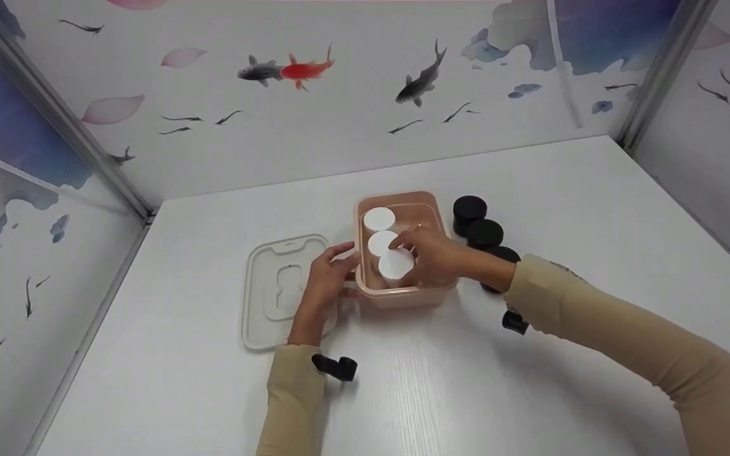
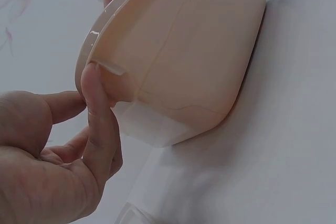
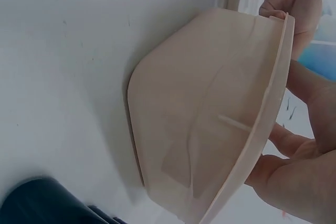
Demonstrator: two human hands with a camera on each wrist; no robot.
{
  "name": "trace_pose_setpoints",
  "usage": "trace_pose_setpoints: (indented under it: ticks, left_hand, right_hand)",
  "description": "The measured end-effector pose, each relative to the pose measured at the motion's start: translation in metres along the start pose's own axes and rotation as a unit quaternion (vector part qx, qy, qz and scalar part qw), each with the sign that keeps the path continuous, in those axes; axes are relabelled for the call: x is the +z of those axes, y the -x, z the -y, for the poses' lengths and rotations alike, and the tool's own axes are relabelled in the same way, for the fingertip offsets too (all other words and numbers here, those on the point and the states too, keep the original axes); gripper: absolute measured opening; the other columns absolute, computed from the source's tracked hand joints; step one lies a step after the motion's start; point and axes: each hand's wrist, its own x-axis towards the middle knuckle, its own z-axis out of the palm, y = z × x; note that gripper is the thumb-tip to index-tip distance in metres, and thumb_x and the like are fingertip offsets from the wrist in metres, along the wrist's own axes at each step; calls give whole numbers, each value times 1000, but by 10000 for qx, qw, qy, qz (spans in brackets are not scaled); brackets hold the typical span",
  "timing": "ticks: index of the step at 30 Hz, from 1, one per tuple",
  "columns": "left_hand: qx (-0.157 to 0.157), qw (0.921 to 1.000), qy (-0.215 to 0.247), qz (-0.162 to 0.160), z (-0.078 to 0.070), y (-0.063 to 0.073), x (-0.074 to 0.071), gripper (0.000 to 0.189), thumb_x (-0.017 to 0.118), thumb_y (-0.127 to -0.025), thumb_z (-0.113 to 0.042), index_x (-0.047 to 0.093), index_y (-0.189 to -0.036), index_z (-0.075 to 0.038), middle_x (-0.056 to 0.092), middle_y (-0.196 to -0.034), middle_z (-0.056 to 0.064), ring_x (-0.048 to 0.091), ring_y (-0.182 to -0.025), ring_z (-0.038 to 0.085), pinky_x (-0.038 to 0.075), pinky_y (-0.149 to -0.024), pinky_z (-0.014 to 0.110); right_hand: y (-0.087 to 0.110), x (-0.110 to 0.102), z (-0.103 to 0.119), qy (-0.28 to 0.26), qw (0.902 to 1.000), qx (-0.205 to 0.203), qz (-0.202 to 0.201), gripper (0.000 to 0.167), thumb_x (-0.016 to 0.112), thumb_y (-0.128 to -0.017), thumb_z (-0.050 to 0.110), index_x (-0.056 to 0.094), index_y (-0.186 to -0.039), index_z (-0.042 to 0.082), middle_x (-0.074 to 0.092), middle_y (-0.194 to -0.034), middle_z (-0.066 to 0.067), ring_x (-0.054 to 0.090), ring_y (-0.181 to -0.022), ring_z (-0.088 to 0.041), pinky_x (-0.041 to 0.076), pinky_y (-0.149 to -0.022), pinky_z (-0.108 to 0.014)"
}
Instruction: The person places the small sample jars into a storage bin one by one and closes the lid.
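Note:
A peach plastic box [image 1: 408, 297] stands uncovered on the table, with three white-topped round containers in a row along its left side. My left hand [image 1: 327, 278] grips the box's left rim, thumb above and fingers below, as the left wrist view [image 2: 68, 150] shows. Inside the box, my right hand [image 1: 431, 256] reaches over the nearest white container [image 1: 395, 263] and holds it between thumb and fingers. Its index fingertip is beside the middle white container [image 1: 379, 243]. The far white container [image 1: 379, 219] stands apart from the hand. In the right wrist view, the box wall [image 3: 199, 103] hides the fingertips.
A pale rectangular lid [image 1: 257, 304] lies flat left of the box, partly under the left forearm. To the right stand three black round containers [image 1: 470, 209] in a row, the nearest partly behind the right wrist. Printed panels [image 1: 365, 126] enclose the white table.

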Motion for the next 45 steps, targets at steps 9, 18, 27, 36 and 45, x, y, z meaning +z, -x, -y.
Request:
trace_pose_setpoints:
  ticks: [9, 18, 27, 36, 45]
  left_hand:
    - [0, 10000, -43, 27, -2, 0, 0, 46, 62, -99, -28, 53, -142, -14, 71, -118, 15, 72, -85, 18, 60, -61, 30]
    - [-12, 9999, -158, -55, -3, -1, 0, 44, 62, -100, -27, 54, -141, -16, 71, -119, 14, 72, -86, 17, 59, -59, 26]
    - [-9, 10000, -98, -6, -5, 0, 1, 45, 62, -100, -27, 53, -142, -14, 71, -118, 16, 72, -83, 16, 58, -57, 25]
    - [-63, 9997, -223, -74, -3, 0, 3, 46, 62, -100, -28, 53, -142, -15, 71, -117, 14, 71, -84, 16, 58, -58, 25]
    - [50, 10000, 12, -8, 0, 2, 1, 46, 62, -99, -25, 53, -142, -12, 71, -116, 17, 71, -82, 17, 60, -57, 28]
  right_hand:
    - [-7, -3, 8, 328, 9989, -33, 323, 61, 88, -72, 11, 61, -125, -2, 66, -118, -22, 61, -110, -35, 52, -97, -45]
    - [-11, 2, 11, 466, 9982, 23, 388, 59, 88, -73, 12, 59, -123, -2, 67, -115, -21, 62, -104, -31, 53, -92, -41]
    - [-12, 7, 8, 339, 9989, -75, 311, 54, 87, -75, 7, 58, -119, -4, 68, -116, -24, 67, -105, -34, 56, -94, -43]
    - [-7, 4, 3, -92, 9988, 25, 470, 56, 84, -77, 4, 56, -124, -7, 66, -119, -27, 67, -109, -36, 56, -96, -43]
    - [13, -16, -4, -771, 9966, -229, 152, 45, 79, -82, 1, 62, -123, -7, 65, -121, -24, 65, -116, -37, 54, -101, -48]
